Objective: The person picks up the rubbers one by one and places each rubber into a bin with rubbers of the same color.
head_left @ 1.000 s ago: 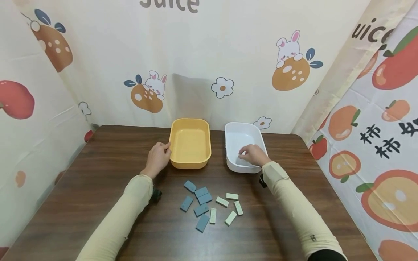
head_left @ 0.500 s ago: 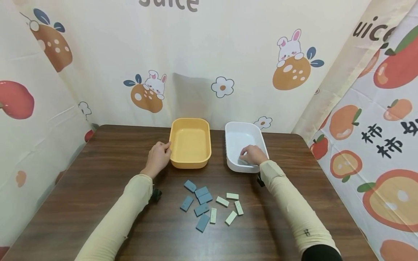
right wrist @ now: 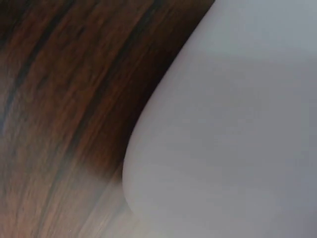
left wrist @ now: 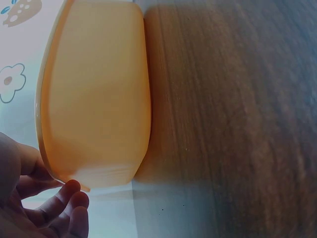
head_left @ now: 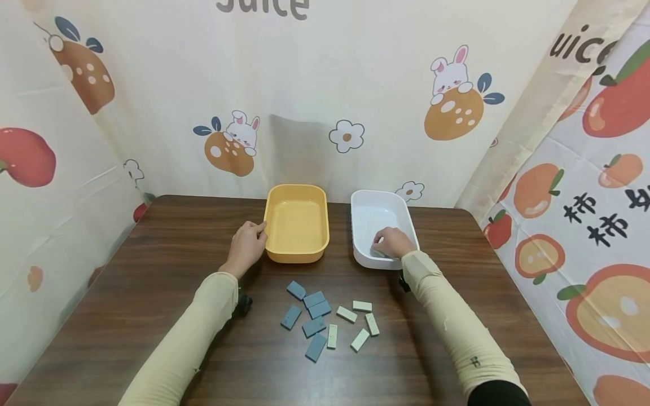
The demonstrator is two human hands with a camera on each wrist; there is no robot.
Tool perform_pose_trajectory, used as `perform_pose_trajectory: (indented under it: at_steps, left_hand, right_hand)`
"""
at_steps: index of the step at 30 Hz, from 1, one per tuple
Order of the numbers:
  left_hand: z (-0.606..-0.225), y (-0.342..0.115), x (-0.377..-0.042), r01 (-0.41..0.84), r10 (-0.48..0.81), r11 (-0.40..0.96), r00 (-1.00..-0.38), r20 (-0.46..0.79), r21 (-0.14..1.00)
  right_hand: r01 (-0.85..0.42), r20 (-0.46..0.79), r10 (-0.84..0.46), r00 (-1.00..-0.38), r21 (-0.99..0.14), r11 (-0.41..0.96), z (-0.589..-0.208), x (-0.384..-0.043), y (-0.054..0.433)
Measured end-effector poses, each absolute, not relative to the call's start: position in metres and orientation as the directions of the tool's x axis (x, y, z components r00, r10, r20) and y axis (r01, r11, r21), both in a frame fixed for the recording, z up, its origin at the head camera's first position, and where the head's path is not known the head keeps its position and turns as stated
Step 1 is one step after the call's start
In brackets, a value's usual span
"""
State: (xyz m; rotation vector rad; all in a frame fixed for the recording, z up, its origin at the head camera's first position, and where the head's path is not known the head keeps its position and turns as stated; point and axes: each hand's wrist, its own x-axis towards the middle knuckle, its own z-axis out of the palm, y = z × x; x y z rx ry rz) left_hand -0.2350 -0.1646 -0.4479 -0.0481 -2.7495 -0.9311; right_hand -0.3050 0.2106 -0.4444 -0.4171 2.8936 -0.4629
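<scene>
My left hand [head_left: 246,245] grips the left rim of a yellow plastic tray [head_left: 297,257]. The left wrist view shows its fingers [left wrist: 55,201] curled at the corner of the tray [left wrist: 96,99]. My right hand [head_left: 395,242] is inside the front part of a white tray [head_left: 370,263], fingers curled downward. A pale green block [head_left: 377,253] shows at those fingertips, mostly hidden by the hand. In the right wrist view, only the white tray's outer wall [right wrist: 223,139] and wood appear; the hand is out of sight.
Several blue-grey blocks [head_left: 314,326] lie loosely grouped on the brown wooden table [head_left: 152,270], in front of the trays. Several pale green blocks [head_left: 360,340] lie just right of them. A fruit-printed curtain [head_left: 304,73] hangs behind the table and along both sides.
My right hand has shifted slightly right and lower within the white tray, and the pale block shows a little more. My left hand keeps its place on the yellow tray.
</scene>
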Motion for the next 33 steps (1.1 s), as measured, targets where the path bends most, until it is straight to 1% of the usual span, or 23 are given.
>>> perform_pose_trajectory:
  at_steps: [7, 20, 23, 28, 33]
  left_hand:
    - [-0.447, -0.163, -0.234, 0.083, -0.059, 0.791, -0.976, 0.210, 0.606]
    - [-0.446, -0.165, -0.233, 0.104, -0.049, 0.791, -0.972, 0.231, 0.603]
    - [-0.446, -0.165, -0.233, 0.100, -0.049, 0.793, -0.973, 0.227, 0.601]
    - [-0.446, -0.165, -0.234, 0.102, -0.049, 0.790, -0.972, 0.228, 0.604]
    - [-0.446, -0.165, -0.234, 0.103, -0.050, 0.788, -0.972, 0.230, 0.607]
  right_hand:
    - [-0.223, -0.146, -0.281, -0.949, -0.321, 0.921, -0.443, -0.303, 0.211]
    - [-0.257, -0.062, -0.292, -0.954, -0.330, 0.908, -0.429, -0.296, 0.207]
    - [-0.268, -0.049, -0.300, -0.953, -0.328, 0.906, -0.424, -0.294, 0.206]
    - [-0.262, -0.047, -0.298, -0.954, -0.355, 0.897, -0.418, -0.291, 0.206]
    - [-0.285, 0.022, -0.297, -0.955, -0.349, 0.893, -0.412, -0.286, 0.208]
